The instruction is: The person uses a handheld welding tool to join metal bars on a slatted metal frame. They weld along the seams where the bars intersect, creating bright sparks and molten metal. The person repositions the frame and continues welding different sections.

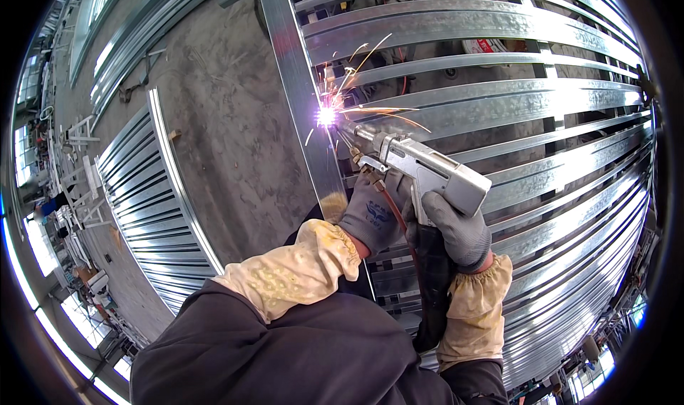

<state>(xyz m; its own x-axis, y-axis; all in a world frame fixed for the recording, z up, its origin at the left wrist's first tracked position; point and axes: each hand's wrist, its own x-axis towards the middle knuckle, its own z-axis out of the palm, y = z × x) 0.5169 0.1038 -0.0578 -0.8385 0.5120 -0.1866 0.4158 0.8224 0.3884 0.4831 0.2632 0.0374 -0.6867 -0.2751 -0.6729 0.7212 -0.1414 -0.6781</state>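
Note:
A silver-grey welding gun point(434, 164) points up and to the left, its nozzle and thin wire guide meeting a galvanized steel rail point(299, 84). A white-violet glare with orange sparks point(326, 116) burns at the tip and hides the exact spot where it touches. My right hand point(456, 230), in a grey glove, wraps round the gun's handle. Below the front of the gun, my gloved left hand point(374, 209) is closed against it, with its fingertips partly hidden. A reddish-brown hose point(401, 227) runs from the wire guide down between my hands. Pale yellow sleeve covers point(292, 270) cover both forearms.
Long galvanized slats point(484, 113) reach right from the rail, with gaps between them. Another slatted metal panel point(146, 205) lies on the concrete floor point(221, 106) to the left. More metal lengths point(135, 38) lie at the far left. A dark cable sleeve point(431, 284) hangs below the handle.

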